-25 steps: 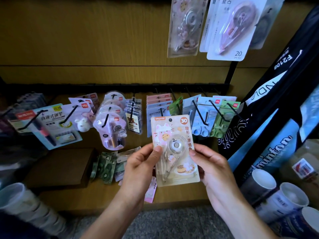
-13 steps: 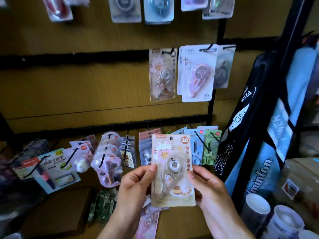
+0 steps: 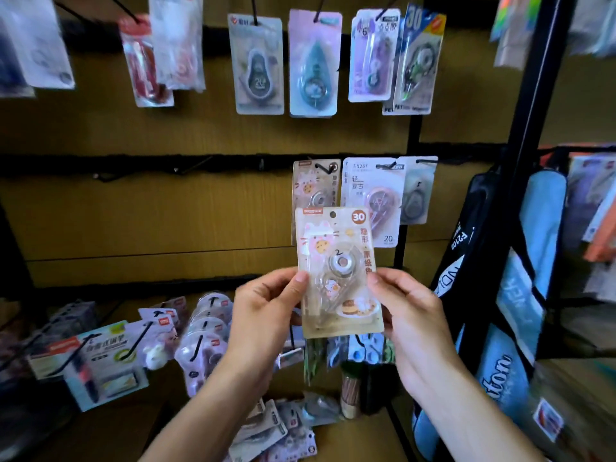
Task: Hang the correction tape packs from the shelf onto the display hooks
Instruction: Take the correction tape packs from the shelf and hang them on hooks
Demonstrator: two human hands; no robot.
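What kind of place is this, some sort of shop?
Most likely a stationery shop. Carded correction tape packs hang from hooks on a wooden wall, more lie on the shelf below, and both hands hold another pack.

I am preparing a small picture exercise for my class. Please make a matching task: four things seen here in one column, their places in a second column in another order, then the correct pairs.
Things
1. pink cat-print correction tape pack marked 30
2. identical cat-print pack
3. teal teardrop-shaped tape pack
4. white pack marked 20

Places
A. top hook row
B. held in both hands
C. middle-row hook, just behind the held pack
D. middle row, right of the cat-print pack

Pairs: 1-B, 2-C, 3-A, 4-D
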